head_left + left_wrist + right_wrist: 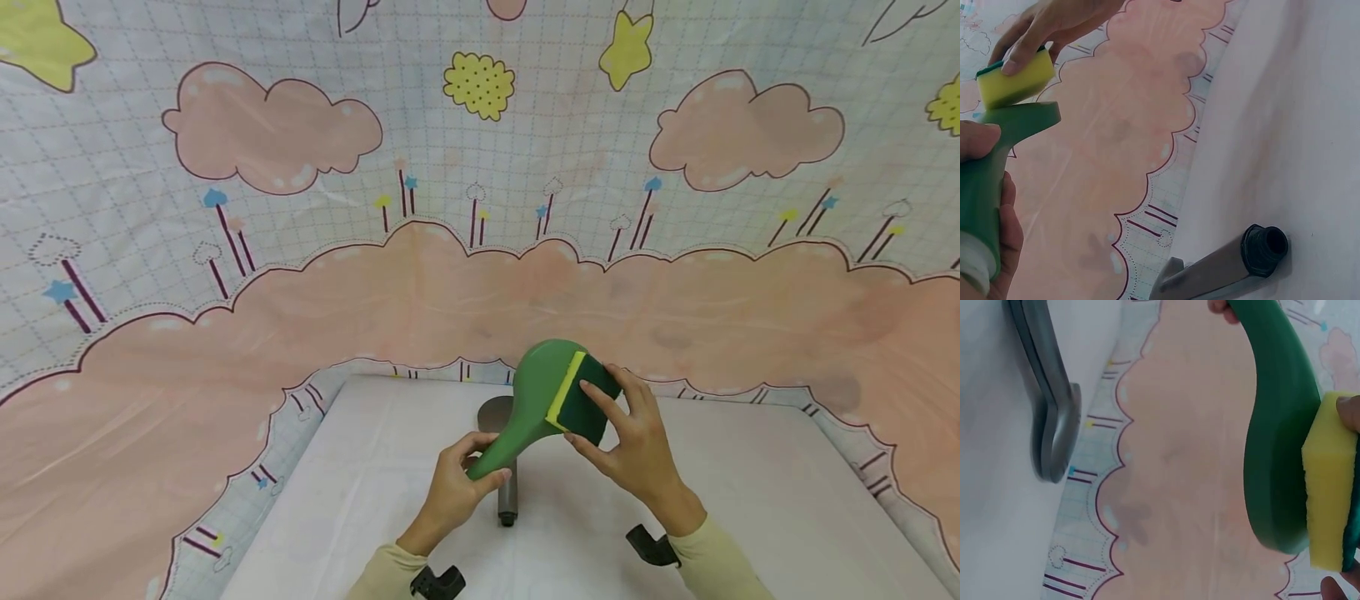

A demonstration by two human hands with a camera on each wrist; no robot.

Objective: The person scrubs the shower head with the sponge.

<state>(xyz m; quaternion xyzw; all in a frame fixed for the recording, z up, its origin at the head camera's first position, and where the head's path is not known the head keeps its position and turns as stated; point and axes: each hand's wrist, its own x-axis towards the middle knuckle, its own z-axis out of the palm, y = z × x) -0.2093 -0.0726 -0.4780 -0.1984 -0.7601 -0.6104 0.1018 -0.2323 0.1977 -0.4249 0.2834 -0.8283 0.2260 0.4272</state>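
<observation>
In the head view my left hand (461,487) grips the handle of a green shower head (534,383), held tilted above the table with its round head up and to the right. My right hand (637,442) pinches a sponge (592,398), yellow with a dark green scouring side, between fingers and thumb. The sponge's yellow side (1325,487) lies against the shower head's face, which it largely hides in the right wrist view. A pale collar (975,262) shows at the handle's lower end in the left wrist view.
Behind the green one, a grey shower head (507,492) lies on the white table (360,500), its threaded end (1266,250) towards me. A patterned cloth (465,308) with pink clouds hangs behind the table and around its sides. Black straps or mounts (651,546) sit at both wrists.
</observation>
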